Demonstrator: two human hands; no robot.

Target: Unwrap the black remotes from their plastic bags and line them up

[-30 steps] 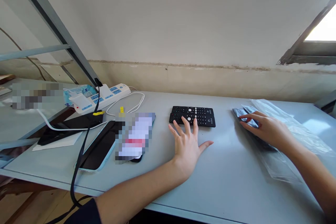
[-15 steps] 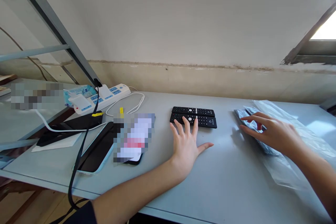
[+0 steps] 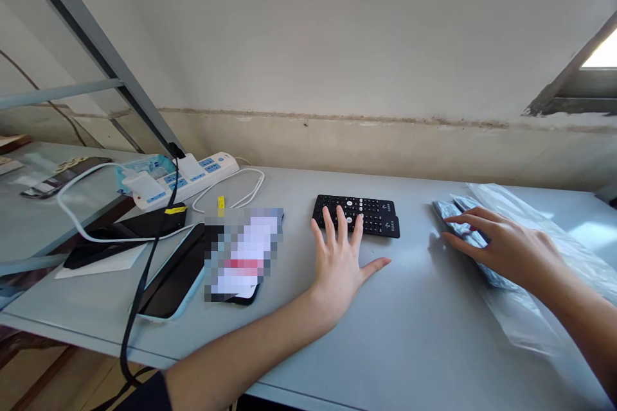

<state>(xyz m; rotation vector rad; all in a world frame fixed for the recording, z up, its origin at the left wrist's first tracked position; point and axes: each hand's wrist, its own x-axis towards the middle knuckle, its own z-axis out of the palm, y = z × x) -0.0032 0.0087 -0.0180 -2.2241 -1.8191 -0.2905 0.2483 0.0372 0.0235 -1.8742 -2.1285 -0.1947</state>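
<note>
My left hand is spread open, its fingertips on the near edge of the closer of two black remote controls. The remotes lie side by side, long edges touching, the nearer one shifted slightly right. On the right, my right hand rests over bluish plastic-wrapped packets, thumb and forefinger a little apart on them. It is open, with the inner fingers partly hidden. What the packets hold cannot be made out. A clear plastic bag spreads beneath and behind that hand.
Left of the remotes lie a phone with a lit, blurred screen and a dark-screened phone. Behind them stand a white power strip and white cable. A black strap hangs over the desk's front edge.
The nearer remote has moved back against the other, closing the gap between them. My right hand has settled slightly lower over the packets, its thumb and forefinger closer together. The view has shifted slightly.
</note>
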